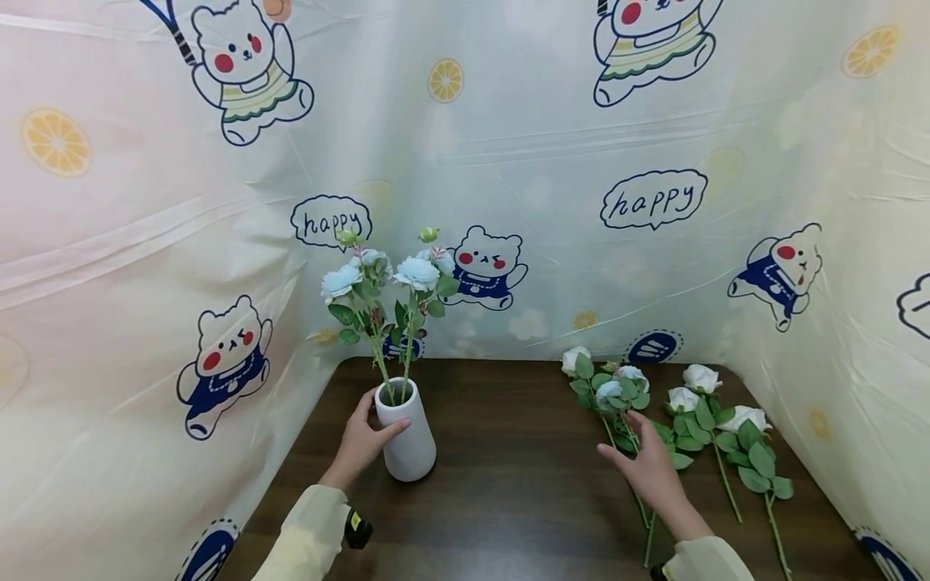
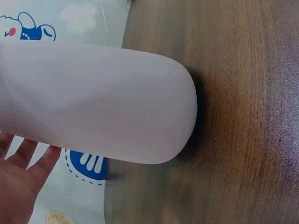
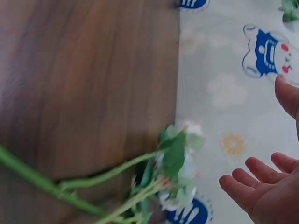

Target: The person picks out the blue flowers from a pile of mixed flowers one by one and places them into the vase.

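A white vase (image 1: 410, 452) stands on the dark wooden table, slightly tilted in the head view. My left hand (image 1: 361, 442) grips it near the rim, thumb across the front and fingers round the far side. In the left wrist view, the fingertips (image 2: 52, 153) lie along the side of the vase (image 2: 117, 102). Two stems of pale blue flowers (image 1: 417, 273) rise from its mouth. At the right, my right hand (image 1: 651, 470) hovers over a pale blue flower stem (image 1: 609, 390) lying on the table, its fingers spread and holding nothing.
Several white roses lie on the table's right side: one white rose (image 1: 574, 360) at the back, another (image 1: 701, 378) further right, and a third (image 1: 745, 420) near the right edge. A patterned curtain (image 1: 530, 161) surrounds the table (image 1: 501, 484) on the back and sides.
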`<state>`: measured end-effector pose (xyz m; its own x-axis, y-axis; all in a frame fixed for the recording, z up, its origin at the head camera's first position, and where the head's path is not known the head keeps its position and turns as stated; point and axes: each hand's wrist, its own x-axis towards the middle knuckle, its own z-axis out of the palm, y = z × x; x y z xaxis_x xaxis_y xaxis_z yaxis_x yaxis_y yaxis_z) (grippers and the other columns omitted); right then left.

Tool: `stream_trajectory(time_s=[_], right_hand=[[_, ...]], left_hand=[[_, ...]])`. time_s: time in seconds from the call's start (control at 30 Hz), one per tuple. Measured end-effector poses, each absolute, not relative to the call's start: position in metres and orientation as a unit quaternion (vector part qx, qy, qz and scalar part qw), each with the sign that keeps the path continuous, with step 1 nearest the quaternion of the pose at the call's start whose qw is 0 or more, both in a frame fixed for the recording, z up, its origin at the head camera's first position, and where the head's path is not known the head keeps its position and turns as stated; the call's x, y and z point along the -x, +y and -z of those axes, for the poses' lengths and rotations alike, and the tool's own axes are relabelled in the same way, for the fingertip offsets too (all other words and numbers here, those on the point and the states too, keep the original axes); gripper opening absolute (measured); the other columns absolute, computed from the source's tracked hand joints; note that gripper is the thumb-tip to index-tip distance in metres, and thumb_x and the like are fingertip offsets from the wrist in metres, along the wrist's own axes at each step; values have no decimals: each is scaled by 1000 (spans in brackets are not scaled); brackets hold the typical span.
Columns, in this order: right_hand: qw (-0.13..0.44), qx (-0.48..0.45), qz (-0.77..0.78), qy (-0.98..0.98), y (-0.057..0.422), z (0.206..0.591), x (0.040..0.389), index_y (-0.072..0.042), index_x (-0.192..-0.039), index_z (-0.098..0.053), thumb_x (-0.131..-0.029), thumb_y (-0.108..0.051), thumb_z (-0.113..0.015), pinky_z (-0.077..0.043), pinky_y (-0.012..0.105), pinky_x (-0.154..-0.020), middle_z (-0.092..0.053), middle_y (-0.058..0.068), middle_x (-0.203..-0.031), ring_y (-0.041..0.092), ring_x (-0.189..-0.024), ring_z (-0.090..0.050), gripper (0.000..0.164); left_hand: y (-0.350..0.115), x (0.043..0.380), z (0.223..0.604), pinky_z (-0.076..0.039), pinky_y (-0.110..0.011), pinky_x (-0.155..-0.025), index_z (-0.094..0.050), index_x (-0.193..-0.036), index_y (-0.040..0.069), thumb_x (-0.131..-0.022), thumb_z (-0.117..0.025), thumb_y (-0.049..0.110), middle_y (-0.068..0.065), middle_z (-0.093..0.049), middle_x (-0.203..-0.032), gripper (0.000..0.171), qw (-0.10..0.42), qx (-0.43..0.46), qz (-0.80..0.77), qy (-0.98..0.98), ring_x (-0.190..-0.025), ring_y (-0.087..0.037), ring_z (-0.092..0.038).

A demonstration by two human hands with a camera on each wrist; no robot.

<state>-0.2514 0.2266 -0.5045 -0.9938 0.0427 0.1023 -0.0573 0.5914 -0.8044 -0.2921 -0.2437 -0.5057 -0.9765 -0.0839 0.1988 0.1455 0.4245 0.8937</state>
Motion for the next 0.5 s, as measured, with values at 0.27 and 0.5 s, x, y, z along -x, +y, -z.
stream_trajectory(time_s=[0.27,0.5], right_hand=[[40,39,-422,-905,256,511,238,8,-146,-22,-82,-57,-69,-34,63,-99,-31,34,-145,50,-131,-31,102],[8,60,-398,-915,283,520,234,11,-146,-18,-81,-61,-67,-37,64,-95,-29,39,-143,54,-128,-32,109]], left_hand=[[-244,292,505,-49,-50,-90,-40,-141,14,-76,-82,41,-13,-51,-135,82,104,17,539,-836,-110,-31,-55],[-243,292,505,-48,-51,-92,-40,-141,14,-76,-82,41,-14,-50,-135,82,103,16,540,-835,-113,-32,-55]])
